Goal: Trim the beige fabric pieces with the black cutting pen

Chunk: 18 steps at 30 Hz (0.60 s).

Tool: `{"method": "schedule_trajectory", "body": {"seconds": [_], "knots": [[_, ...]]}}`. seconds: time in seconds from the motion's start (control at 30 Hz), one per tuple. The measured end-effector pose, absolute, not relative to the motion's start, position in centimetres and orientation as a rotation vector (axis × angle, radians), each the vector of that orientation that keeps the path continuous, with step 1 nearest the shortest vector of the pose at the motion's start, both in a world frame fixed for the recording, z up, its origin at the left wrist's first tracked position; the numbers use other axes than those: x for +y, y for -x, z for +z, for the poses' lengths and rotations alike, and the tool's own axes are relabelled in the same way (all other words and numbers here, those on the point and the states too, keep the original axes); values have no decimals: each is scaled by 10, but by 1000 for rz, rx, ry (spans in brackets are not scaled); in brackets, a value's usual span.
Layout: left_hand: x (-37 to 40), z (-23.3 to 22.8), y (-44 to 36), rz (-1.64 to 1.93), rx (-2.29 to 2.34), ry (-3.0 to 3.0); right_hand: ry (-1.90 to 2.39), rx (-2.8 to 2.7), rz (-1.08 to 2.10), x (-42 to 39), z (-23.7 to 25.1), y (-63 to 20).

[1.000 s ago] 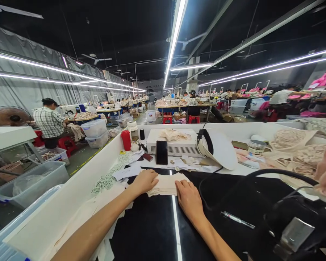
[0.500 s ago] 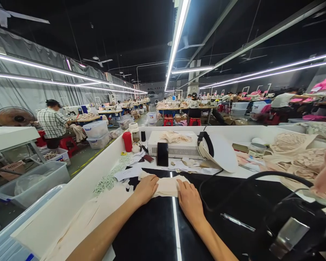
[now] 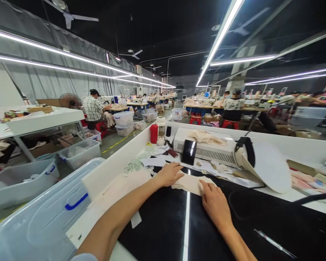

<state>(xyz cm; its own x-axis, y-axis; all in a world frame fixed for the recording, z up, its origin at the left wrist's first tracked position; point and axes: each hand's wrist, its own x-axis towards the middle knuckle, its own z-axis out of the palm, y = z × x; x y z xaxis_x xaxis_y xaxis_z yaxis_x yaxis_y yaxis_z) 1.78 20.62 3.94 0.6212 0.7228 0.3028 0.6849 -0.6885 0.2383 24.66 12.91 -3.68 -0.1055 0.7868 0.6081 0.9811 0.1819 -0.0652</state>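
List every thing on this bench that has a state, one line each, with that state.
left hand: open, flat on the fabric stack
right hand: open, resting on the stack's near edge
fabric stack: lying flat on the black mat
phone: screen dark, propped against the white machine
red bottle: upright, capped
pen: lying flat on the mat

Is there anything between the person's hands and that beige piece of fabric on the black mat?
Nothing visible. The left hand and the right hand both rest directly on the beige fabric, one at each end. The phone and paper scraps lie beyond it.
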Motion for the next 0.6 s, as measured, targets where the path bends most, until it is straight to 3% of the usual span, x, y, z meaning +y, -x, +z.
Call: {"method": "schedule_trajectory", "body": {"seconds": [0.27, 0.4, 0.6], "knots": [[163, 93, 99, 518, 1522, -2531, 1446, -1939, -297, 136, -38, -256], [130, 84, 145, 412, 1693, -2389, 1315, -1982, -169, 123, -35, -240], [129, 61, 147, 422, 1845, -2278, 1183, -2147, 31, 38, -34, -212]]}}
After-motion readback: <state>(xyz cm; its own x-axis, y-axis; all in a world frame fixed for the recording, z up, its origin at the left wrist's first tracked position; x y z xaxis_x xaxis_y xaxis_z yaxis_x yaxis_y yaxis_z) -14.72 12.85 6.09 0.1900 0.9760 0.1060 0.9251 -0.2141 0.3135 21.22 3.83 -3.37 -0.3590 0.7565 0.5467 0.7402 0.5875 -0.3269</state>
